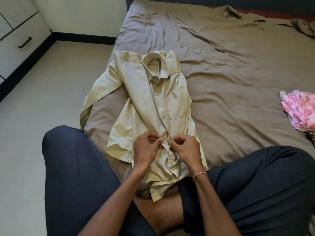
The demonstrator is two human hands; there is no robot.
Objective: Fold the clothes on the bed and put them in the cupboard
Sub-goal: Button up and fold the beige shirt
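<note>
the shirt (150,103) lies face up near the bed's (238,74) left edge, close to the near left corner. its collar (156,63) points away from the person and its hem spills off the near edge toward the lap. one sleeve (98,92) droops over the left edge, and the other side looks folded across the front.

the left hand (146,147) and right hand (185,149) sit close together low on the placket (162,114). each one pinches a fold of cloth between thumb and curled fingers, so both grips are narrow and both hold the shirt. this looks like work on a lower button, though the button itself is too small to make out.

the cloth appears thin, light and limp, with a faint sheen, so it probably slides easily over the sheet and will not hold a crease unless it is pressed flat. the collar and placket are likely the stiffest parts. pinching at the shoulder seams or the hem corners should move it with the least bunching, while a grab at mid-panel would only gather wrinkles. the hanging sleeve may drag the shirt sideways toward the floor, so it wants lifting in first.

a pink garment (300,111) sits bunched at the bed's right edge, well apart from the shirt. the cupboard (15,31) stands beyond the floor on the left, with its doors closed.
</note>
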